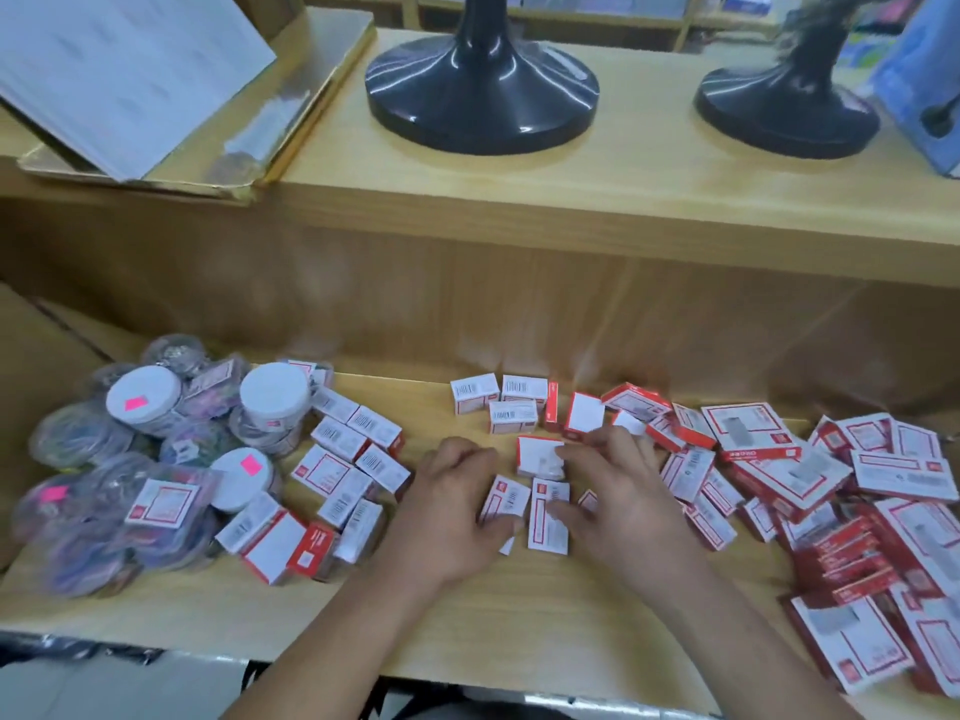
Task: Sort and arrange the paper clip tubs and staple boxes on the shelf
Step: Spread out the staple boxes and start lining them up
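Observation:
Small red-and-white staple boxes lie scattered across the lower wooden shelf. My left hand is at the middle of the shelf, its curled fingers and thumb pinching one small staple box. Beside it, my right hand curls its fingertips on the edge of another staple box, and its thumb lies on a third box. A short row of staple boxes stands behind the hands. Clear paper clip tubs with white lids are heaped at the left.
A loose pile of larger red staple boxes fills the right end of the shelf. More small boxes lie beside the tubs. On the upper shelf stand two black round bases and a cardboard tray with papers.

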Demonstrator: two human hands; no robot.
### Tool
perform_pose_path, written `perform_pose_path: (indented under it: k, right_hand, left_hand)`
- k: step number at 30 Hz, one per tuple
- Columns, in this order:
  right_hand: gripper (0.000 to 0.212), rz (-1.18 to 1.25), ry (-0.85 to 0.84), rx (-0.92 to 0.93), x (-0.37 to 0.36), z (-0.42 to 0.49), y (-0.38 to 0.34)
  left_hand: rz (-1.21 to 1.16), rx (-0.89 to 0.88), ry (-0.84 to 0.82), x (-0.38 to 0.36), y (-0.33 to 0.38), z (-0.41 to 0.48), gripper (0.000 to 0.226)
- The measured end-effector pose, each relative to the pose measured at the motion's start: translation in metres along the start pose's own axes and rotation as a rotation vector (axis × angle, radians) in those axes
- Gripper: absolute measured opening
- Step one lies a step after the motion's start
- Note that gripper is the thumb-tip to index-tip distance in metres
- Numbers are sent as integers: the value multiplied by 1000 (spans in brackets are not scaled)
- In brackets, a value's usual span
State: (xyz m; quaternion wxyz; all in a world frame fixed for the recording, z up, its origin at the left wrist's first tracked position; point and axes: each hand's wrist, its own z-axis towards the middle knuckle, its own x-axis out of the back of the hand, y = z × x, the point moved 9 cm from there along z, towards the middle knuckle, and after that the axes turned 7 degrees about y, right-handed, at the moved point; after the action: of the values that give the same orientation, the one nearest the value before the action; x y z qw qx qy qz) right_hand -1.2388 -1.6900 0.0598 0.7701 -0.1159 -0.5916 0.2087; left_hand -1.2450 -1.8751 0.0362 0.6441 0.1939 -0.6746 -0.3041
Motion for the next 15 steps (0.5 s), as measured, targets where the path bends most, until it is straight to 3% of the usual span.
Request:
perform_pose_path:
  k: [5,9,15]
  right_hand:
    - [48,-72,57,45,14,-6,-14]
    - [83,-147,-103,8,-3,-15,-16]
    - [85,-28,-144,36,-8,-23,-32]
  left_hand:
    - [-56,-10,67,-4,-9,-4,48]
    - [-142,72,105,1,-10,-14,42]
    - [-272,148,119,5,-18,-26,43]
